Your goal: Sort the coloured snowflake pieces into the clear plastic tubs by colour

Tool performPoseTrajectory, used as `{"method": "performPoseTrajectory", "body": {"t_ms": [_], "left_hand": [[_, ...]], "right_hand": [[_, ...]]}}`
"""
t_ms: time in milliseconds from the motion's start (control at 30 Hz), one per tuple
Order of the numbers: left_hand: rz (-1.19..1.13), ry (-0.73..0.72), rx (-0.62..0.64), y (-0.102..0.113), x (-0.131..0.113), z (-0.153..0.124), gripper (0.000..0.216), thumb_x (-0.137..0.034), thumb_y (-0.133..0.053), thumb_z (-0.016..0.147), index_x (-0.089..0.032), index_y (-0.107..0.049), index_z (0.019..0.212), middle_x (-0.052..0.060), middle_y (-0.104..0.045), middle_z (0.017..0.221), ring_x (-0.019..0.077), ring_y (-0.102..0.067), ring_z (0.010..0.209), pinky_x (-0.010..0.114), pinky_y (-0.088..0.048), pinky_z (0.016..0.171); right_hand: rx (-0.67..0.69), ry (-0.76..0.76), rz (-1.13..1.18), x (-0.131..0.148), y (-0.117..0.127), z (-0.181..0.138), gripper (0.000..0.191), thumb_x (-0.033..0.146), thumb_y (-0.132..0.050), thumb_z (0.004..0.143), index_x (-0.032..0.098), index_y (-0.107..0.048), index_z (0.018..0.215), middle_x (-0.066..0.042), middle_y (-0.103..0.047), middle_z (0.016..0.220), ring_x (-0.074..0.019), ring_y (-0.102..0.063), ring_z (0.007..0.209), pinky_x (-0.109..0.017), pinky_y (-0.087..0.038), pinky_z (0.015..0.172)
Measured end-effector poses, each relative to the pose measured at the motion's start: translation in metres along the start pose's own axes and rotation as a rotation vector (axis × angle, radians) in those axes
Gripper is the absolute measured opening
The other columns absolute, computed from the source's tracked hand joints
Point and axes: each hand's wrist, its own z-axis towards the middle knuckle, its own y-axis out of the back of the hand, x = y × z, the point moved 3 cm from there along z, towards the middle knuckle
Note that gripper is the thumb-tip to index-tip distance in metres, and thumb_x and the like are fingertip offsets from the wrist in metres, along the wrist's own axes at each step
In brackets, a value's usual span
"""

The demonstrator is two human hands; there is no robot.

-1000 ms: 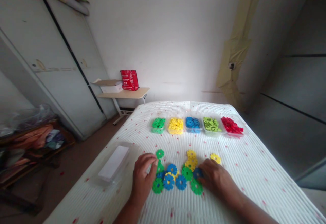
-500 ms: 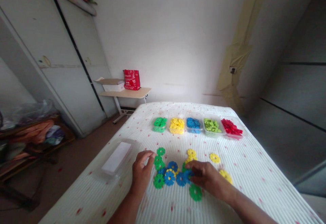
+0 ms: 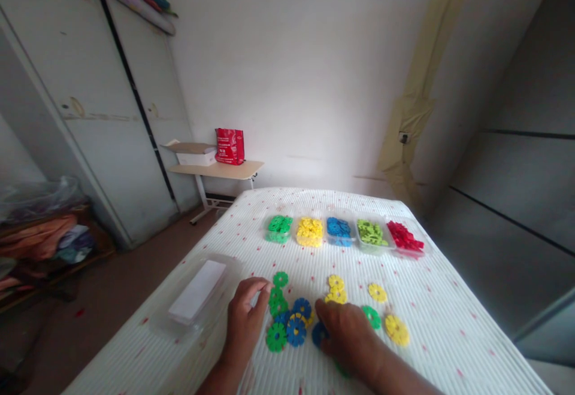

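Observation:
My left hand is left of a row of green flower-shaped discs. Its fingers are curled, thumb and index tips close together by the row's edge; whether anything is between them I cannot make out. My right hand is palm down over a blue notched disc, its fingertips mostly hidden. Between the hands lie a cluster of blue discs and a larger green disc. Overlapping yellow discs lie beyond my right hand. A single green disc and a yellow disc lie to its right.
Clear tubs of green pieces, yellow pieces, blue pieces, lime pieces and red pieces line the far side. A clear tray holding a white slab lies left. Another yellow disc sits right.
My right hand has moved slightly nearer me and covers more discs. A green disc now lies to its right. The left hand stays beside the green row, and the view has tilted slightly upward.

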Motion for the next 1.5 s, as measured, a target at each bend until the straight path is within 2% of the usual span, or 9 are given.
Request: {"method": "performPoseTrajectory", "body": {"t_ms": [133,233,500,700,767,900,1033,1167,1500], "left_hand": [[0.0,-0.007,-0.001,0.0,0.002,-0.001,0.022,-0.038,-0.055,0.079,-0.019,-0.067,0.076,0.006,-0.067,0.081,0.0197,-0.062,0.086,0.032,-0.049,0.083],[0.011,-0.028,0.001,-0.002,0.003,-0.001,0.023,-0.038,-0.054,0.079,-0.019,-0.067,0.076,0.006,-0.067,0.081,0.0191,-0.063,0.083,0.032,-0.05,0.08],[0.049,-0.058,0.002,-0.002,0.006,-0.001,0.021,-0.036,-0.054,0.08,-0.019,-0.066,0.076,0.005,-0.066,0.078,0.0181,-0.062,0.079,0.031,-0.051,0.075],[0.108,-0.12,0.092,-0.003,-0.002,-0.002,0.017,-0.029,-0.052,0.081,-0.019,-0.064,0.076,0.005,-0.064,0.079,0.0174,-0.061,0.08,0.032,-0.05,0.077],[0.142,-0.168,0.156,-0.004,-0.009,-0.003,0.015,-0.026,-0.052,0.08,-0.019,-0.065,0.078,0.006,-0.064,0.083,0.0183,-0.06,0.085,0.035,-0.05,0.08],[0.227,-0.28,0.391,-0.004,-0.02,-0.014,0.022,-0.027,-0.056,0.077,-0.023,-0.065,0.096,0.007,-0.061,0.107,0.0226,-0.052,0.107,0.041,-0.044,0.093],[0.395,-0.339,0.667,-0.004,-0.023,-0.029,0.048,-0.031,-0.063,0.07,-0.034,-0.057,0.117,0.003,-0.044,0.136,0.0297,-0.035,0.127,0.05,-0.031,0.103],[0.545,-0.328,0.848,-0.008,-0.025,-0.039,0.072,-0.032,-0.066,0.068,-0.041,-0.036,0.133,0.002,-0.03,0.147,0.0332,-0.024,0.133,0.061,-0.019,0.105],[0.555,-0.398,0.976,-0.038,-0.04,-0.031,0.065,-0.051,-0.056,0.078,-0.045,-0.027,0.136,0.005,-0.023,0.15,0.0347,-0.02,0.135,0.069,-0.012,0.101]], "right_hand": [[0.006,0.053,0.173,-0.016,0.01,0.01,0.008,0.017,-0.06,0.063,0.02,-0.059,0.07,-0.002,-0.067,0.072,-0.0158,-0.061,0.064,-0.021,-0.028,0.048],[-0.083,-0.033,0.434,-0.047,0.033,0.033,0.015,0.017,-0.068,0.055,0.019,-0.054,0.058,0.004,-0.06,0.058,-0.0101,-0.054,0.054,-0.018,-0.027,0.044],[-0.533,-0.416,0.462,-0.128,0.096,0.081,0.024,0.041,-0.058,0.075,0.017,-0.061,0.078,-0.004,-0.065,0.064,-0.0157,-0.06,0.056,-0.024,-0.039,0.053],[-0.599,-0.152,0.323,-0.128,0.049,0.04,0.034,0.047,-0.046,0.082,0.017,-0.063,0.085,-0.007,-0.067,0.073,-0.0189,-0.062,0.064,-0.028,-0.045,0.059],[-0.561,-0.043,0.278,-0.129,0.021,0.015,0.041,0.051,-0.046,0.082,0.018,-0.062,0.101,-0.011,-0.067,0.097,-0.0223,-0.064,0.083,-0.032,-0.05,0.07],[-0.534,0.125,0.105,-0.134,-0.031,-0.036,0.063,0.056,-0.054,0.076,0.026,-0.045,0.132,-0.013,-0.041,0.14,-0.0326,-0.046,0.121,-0.046,-0.046,0.089],[-0.55,0.25,0.019,-0.121,-0.064,-0.066,0.089,0.064,-0.056,0.069,0.027,-0.024,0.143,-0.012,-0.022,0.15,-0.0403,-0.031,0.129,-0.056,-0.041,0.091],[-0.525,0.331,-0.024,-0.091,-0.076,-0.06,0.098,0.071,-0.053,0.066,0.023,-0.02,0.145,-0.014,-0.02,0.15,-0.044,-0.025,0.131,-0.062,-0.031,0.096],[-0.414,0.113,-0.014,-0.074,-0.055,-0.003,0.05,0.052,-0.04,0.087,0.032,-0.045,0.133,-0.007,-0.029,0.148,-0.0348,-0.025,0.133,-0.06,-0.025,0.1]]}}
